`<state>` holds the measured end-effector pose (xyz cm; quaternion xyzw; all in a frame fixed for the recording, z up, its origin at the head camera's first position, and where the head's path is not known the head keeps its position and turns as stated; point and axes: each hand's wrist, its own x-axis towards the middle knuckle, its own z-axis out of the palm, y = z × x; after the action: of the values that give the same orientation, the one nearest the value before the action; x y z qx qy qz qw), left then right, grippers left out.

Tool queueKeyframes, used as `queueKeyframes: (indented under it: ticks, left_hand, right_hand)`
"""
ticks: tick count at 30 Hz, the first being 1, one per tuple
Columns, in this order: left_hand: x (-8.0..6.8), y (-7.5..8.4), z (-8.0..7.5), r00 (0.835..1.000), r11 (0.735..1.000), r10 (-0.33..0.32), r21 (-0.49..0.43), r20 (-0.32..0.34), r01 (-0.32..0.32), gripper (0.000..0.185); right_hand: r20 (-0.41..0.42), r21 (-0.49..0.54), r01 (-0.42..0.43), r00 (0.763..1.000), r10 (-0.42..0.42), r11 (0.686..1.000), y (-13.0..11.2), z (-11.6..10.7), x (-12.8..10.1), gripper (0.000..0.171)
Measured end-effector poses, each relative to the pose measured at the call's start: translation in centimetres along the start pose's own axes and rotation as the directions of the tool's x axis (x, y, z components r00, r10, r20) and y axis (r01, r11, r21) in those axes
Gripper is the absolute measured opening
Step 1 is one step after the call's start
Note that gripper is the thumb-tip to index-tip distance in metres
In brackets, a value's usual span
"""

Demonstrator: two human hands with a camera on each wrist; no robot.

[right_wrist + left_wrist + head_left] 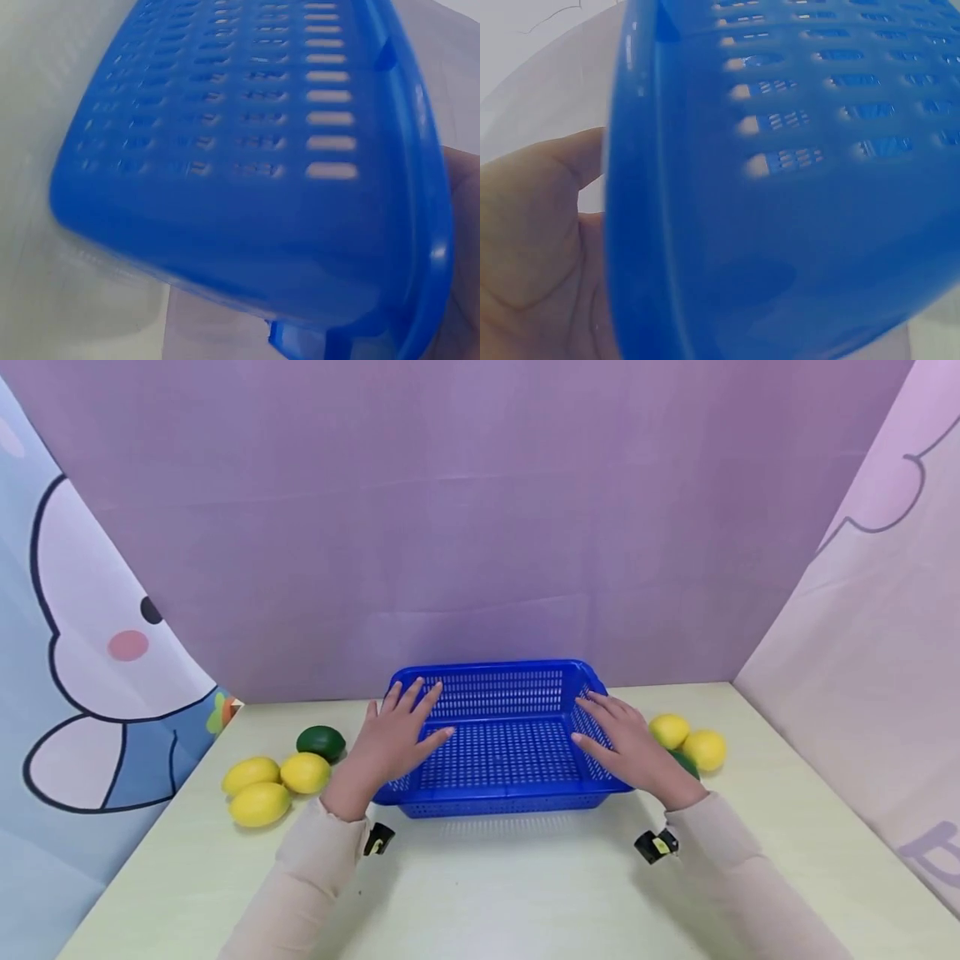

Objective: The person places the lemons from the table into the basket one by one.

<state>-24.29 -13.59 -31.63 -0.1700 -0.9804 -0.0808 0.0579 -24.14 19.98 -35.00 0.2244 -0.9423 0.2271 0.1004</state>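
Both hands, left hand (395, 739) and right hand (628, 745), rest with fingers spread flat on the blue basket (501, 693) rims. I'd say it's being steadied; next, reaching for the lemons (277, 779)

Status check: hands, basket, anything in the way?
Both hands, left and right, open on the blue basket sides. Basket empty, on table. Lemons and limes flank it; nothing blocking.
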Motion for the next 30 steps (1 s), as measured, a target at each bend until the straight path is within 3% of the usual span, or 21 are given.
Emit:
queueKeyframes:
  ticks: [5, 9, 14, 23, 30]
  left_hand:
    - [-0.5, -0.2, -0.3, 1.000, 1.000, -0.002, -0.005, -0.003, 0.002, 0.072]
    - [-0.8, -0.6, -0.6, 1.000, 1.000, -0.007, -0.003, -0.015, 0.007, 0.072]
    - [-0.9, -1.0, -0.7, 1.000, 1.000, -0.001, 0.001, -0.027, 0.001, 0.072]
    - [-1.4, -1.9, -0.6, 0.999, 1.000, -0.021, -0.007, -0.038, 0.021, 0.074]
    - [-2.0, -3.4, -0.6, 0.999, 0.999, -0.045, -0.007, -0.030, 0.044, 0.074]
  right_hand:
    - [-0.025, 0.044, 0.002, 1.000, -0.001, 0.999, 0.6, 0.0, -0.2, 0.063]
    - [-0.033, 0.159, -0.021, 0.999, 0.026, 0.987, 1.2, 0.1, -0.2, 0.065]
    - [-0.018, 0.310, -0.107, 0.993, 0.118, 0.945, 2.2, 0.2, -0.4, 0.066]
    - [0.067, 0.443, -0.282, 0.957, 0.282, 0.851, 3.1, 0.2, -0.8, 0.078]
    - [0.126, 0.526, -0.330, 0.942, 0.312, 0.784, 2.9, 0.3, -1.4, 0.078]
